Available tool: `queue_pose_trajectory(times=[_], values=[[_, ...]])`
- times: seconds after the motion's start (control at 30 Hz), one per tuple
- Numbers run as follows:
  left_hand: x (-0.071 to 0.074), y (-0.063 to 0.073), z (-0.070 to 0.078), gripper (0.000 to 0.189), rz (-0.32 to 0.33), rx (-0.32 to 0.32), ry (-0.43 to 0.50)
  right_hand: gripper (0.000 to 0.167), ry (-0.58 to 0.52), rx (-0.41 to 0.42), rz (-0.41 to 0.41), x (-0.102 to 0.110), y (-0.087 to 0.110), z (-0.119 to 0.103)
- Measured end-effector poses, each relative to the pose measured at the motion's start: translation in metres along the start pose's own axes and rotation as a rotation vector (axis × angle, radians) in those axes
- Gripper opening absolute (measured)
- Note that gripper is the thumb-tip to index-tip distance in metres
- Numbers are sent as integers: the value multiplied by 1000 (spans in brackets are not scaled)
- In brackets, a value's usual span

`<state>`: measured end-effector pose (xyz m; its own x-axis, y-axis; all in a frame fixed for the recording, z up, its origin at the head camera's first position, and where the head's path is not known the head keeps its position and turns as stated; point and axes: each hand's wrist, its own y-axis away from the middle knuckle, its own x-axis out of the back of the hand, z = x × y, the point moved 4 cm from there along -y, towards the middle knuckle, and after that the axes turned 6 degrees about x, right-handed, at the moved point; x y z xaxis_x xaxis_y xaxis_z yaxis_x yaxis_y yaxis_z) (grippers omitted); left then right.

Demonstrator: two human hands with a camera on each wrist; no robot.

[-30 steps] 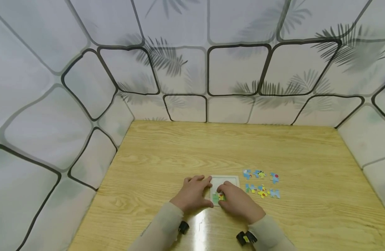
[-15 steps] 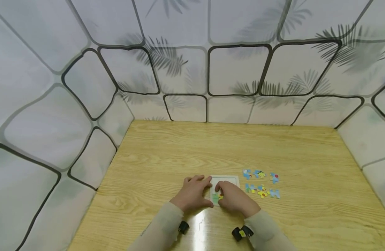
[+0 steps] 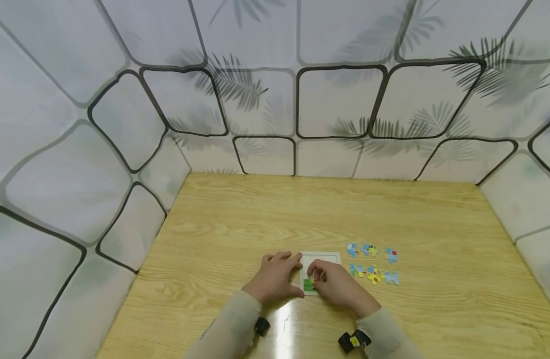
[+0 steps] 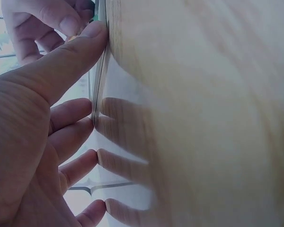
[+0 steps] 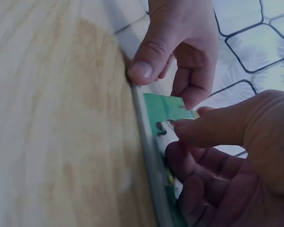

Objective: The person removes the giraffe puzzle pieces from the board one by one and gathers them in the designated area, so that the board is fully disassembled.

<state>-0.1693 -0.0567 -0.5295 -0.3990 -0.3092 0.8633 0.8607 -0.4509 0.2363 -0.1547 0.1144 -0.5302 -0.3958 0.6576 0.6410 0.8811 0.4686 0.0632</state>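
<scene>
A small white puzzle tray [image 3: 322, 254] lies flat in front of me. Its lower left corner holds a green puzzle piece [image 3: 308, 285]. My left hand [image 3: 275, 277] rests at the tray's left side with fingers spread, thumb at the near corner and index fingertip at the far one. In the left wrist view the thumb [image 4: 61, 66] touches the tray's edge. My right hand [image 3: 338, 283] is over the tray, pinching a puzzle piece [image 5: 168, 126] between thumb and index finger beside the green one. Most of that piece is hidden by the fingers.
Right of the tray lie several loose puzzle pieces in two rows, among them a blue one with a red spot [image 3: 391, 256] and a yellow one [image 3: 374, 275]. The wooden table [image 3: 275, 209] ends at patterned cloth walls [image 3: 261, 109] at the back and sides.
My right hand has shifted slightly right and lifted a little with the pinched puzzle piece, so more of the green piece shows. The left hand stays in place.
</scene>
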Motion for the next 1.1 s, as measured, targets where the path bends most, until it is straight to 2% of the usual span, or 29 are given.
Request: queue_pose_trajectory(times=[0.13, 0.33, 0.43, 0.63, 0.87, 1.1], values=[[1, 0, 0, 73, -4, -3, -9, 25, -54, -9, 32, 0, 3, 4], [1, 0, -2, 75, -13, -1, -3, 5, -122, 14, 51, 2, 9, 10], [-1, 0, -3, 77, -18, -7, -1, 6, -179, 26, 58, 5, 16, 14], [-3, 0, -3, 82, -6, -23, -23, 8, -267, -28, 99, 18, 32, 23], [-3, 0, 1, 83, -15, -22, 9, 16, -240, -97, 155, 40, 52, 41], [-1, 0, 0, 84, -13, -6, 4, 22, -146, -140, 152, 58, 65, 51]])
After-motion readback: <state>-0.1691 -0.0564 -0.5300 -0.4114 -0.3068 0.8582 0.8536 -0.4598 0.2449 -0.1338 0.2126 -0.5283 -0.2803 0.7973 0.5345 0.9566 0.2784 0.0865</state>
